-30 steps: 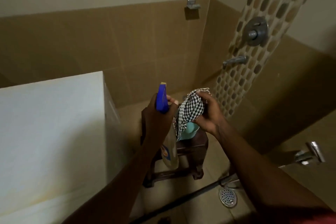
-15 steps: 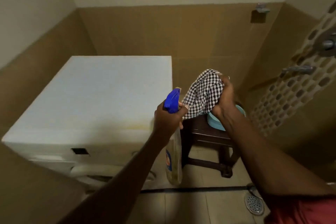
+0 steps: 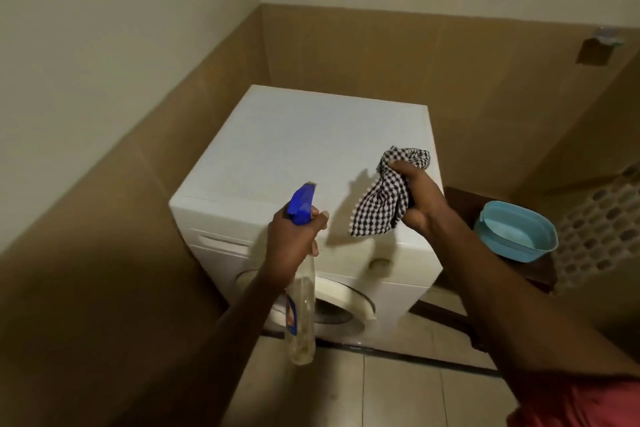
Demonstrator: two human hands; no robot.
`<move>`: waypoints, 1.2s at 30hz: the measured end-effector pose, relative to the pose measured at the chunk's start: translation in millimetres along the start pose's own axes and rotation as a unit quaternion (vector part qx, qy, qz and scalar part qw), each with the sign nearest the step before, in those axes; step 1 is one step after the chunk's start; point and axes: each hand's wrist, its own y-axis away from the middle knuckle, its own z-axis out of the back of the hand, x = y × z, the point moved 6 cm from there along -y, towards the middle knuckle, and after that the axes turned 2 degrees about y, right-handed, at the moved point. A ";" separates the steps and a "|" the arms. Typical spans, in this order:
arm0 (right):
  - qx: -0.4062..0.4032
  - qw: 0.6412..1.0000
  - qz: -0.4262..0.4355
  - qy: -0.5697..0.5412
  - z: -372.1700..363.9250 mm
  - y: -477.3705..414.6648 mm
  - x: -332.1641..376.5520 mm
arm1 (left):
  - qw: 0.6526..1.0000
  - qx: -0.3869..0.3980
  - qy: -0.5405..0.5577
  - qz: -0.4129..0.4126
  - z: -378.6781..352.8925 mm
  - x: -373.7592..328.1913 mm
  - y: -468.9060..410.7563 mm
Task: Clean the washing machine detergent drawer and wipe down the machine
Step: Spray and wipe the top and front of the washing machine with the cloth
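- We see the left hand (image 3: 291,246), low centre, fingers wrapped around a spray bottle (image 3: 300,308).
- Our right hand (image 3: 420,199) clenches a checked cloth (image 3: 381,204) above the washing machine (image 3: 298,149).

I count two hands: my left hand (image 3: 294,246) wrapped round one spray bottle (image 3: 300,308), my right hand (image 3: 420,199) bunching one checked cloth (image 3: 384,201). Beyond both hands stands one washing machine (image 3: 311,149), with one round door (image 3: 332,308) below my left wrist. Right of my right hand I count one blue basin (image 3: 516,230) on one dark stool (image 3: 460,201).
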 end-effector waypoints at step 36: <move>0.095 0.796 0.201 0.563 -219.2 -86.1 -113.6 | 0.952 -0.189 -0.189 0.149 233.6 55.1 -73.6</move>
